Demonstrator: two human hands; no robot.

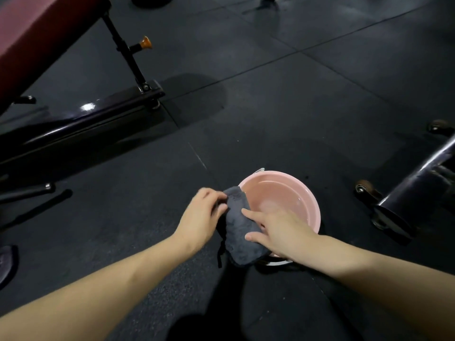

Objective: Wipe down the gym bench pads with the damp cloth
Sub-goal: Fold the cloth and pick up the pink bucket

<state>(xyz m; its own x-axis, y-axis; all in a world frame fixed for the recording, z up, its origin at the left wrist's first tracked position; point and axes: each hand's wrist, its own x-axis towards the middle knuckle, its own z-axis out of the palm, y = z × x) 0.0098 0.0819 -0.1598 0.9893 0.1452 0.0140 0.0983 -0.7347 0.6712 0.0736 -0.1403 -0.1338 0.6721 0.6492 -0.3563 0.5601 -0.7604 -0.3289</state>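
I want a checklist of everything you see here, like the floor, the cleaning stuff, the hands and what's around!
Surface: dark rubber tile floor, with a darker patch beside the bench foot; whether it is wet, cannot tell.
Job's things: dark grey cloth held over the near-left rim of the round pink plastic basin, which holds clear water; maroon padded bench stands at upper left, not yet touched.
Clutter: nothing seen.
Hands: left hand grips the cloth's far end; right hand grips its near side.
Cables: nothing seen; only a thin black loop hangs from the cloth.
Surroundings: black metal bench frame, orange adjustment knob, another wheeled black machine at right.
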